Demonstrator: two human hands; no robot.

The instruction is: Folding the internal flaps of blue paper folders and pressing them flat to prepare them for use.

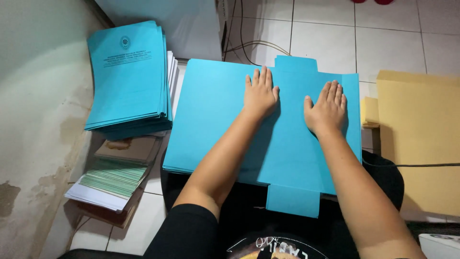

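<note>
A large blue paper folder (211, 120), unfolded flat with flaps at its far and near edges, lies on a stack of similar blue sheets over my lap. My left hand (260, 93) presses flat on it near the middle, fingers together and pointing away. My right hand (327, 108) lies flat on the same folder to the right, palm down. Neither hand grips anything.
A pile of printed blue folders (127, 76) lies at the left by a stained wall. Below it sit stacks of green and white papers (112, 177). Yellow-brown folders (421, 139) lie at the right on the white tiled floor. Cables (249, 48) run behind.
</note>
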